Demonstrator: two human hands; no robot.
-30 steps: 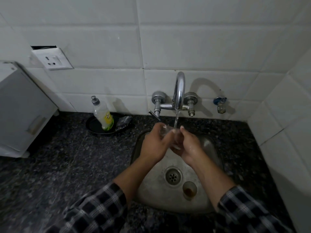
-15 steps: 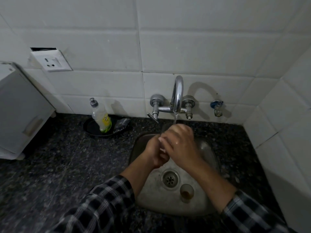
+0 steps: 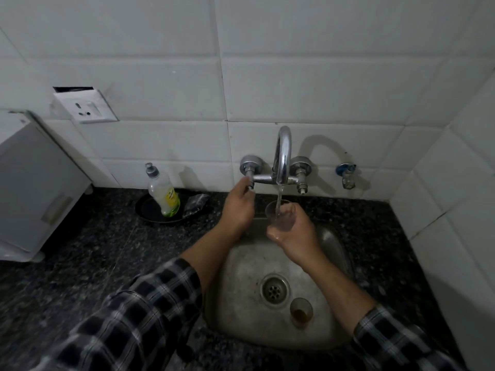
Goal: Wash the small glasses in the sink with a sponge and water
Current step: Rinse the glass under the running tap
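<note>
A dark speckled granite countertop [image 3: 80, 263] runs into a corner of large white wall tiles [image 3: 321, 84], with a rounded stainless steel sink [image 3: 238, 303] set into it and one round drain [image 3: 274, 290] in its floor. On the wall are one white power socket [image 3: 85, 107], one chrome swan-neck faucet [image 3: 282, 156] with two valves, and one small separate tap with a blue handle [image 3: 347, 174] to its right. A white boxy appliance [image 3: 34, 188] stands at the left edge. One clear dish-soap bottle with a yellow-green label [image 3: 163, 195] stands in a shallow black dish [image 3: 144, 210]; its writing is too small to read, and a dark crumpled item [image 3: 197, 206] lies beside it. There are two small clear glasses. The first glass [image 3: 280, 215] is upright above the sink under the running water stream [image 3: 279, 196], the right hand [image 3: 297, 231] curled round its lower part. The second glass [image 3: 301, 313] stands on the sink floor just beside the drain, with brownish residue at its bottom. The left hand [image 3: 238, 207] reaches up, fingertips pinching the left valve's handle [image 3: 250, 184]. Both forearms come out of black-and-white plaid sleeves [image 3: 134, 317].
</note>
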